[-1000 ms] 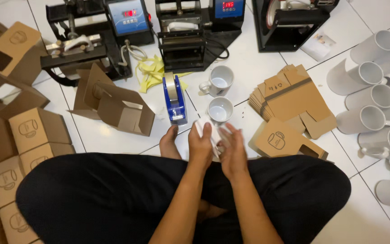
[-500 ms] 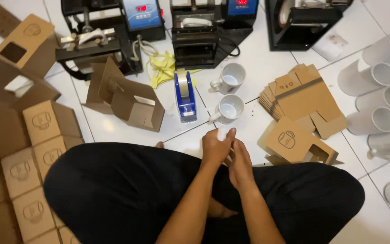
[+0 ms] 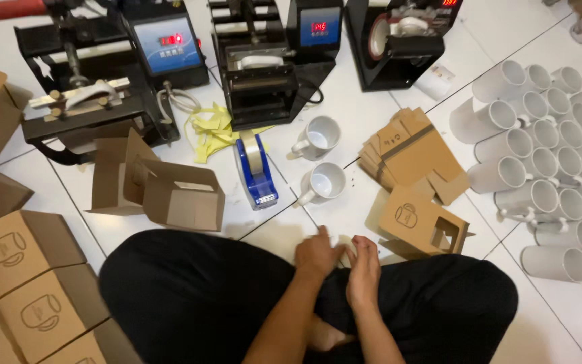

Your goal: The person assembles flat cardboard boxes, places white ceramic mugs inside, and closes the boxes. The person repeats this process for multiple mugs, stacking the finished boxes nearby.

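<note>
Head view: person sits cross-legged on white tile floor [image 3: 372, 114], black trousers. Left hand [image 3: 316, 255] and right hand [image 3: 364, 268] lie close together at the knees, low centre. Left hand's fingers are curled loosely, thumb tip out toward the floor; nothing seen in it. Right hand is flat-ish, fingers together pointing up-frame; can't tell if anything small is pinched between the two hands.

Nearest things: white mug [image 3: 325, 183] just ahead of the left hand, upright, handle to the left; 2nd white mug [image 3: 319, 137] behind it, apart. Blue tape dispenser [image 3: 256, 172] to the left of the mugs, w/ clear tape roll. Folded cardboard mug box [image 3: 420, 224] w/ window cutout just right of the right hand; stack of flat box blanks [image 3: 409, 152] behind it.

Open half-assembled box [image 3: 170, 192] front-left. Closed boxes [image 3: 25, 269] stacked at the left edge. Batch of white mugs lying on their sides [image 3: 547, 162] at the right. Three black mug presses [image 3: 264, 67] w/ lit displays across the top; yellow strips [image 3: 213, 128] between them and the dispenser.
</note>
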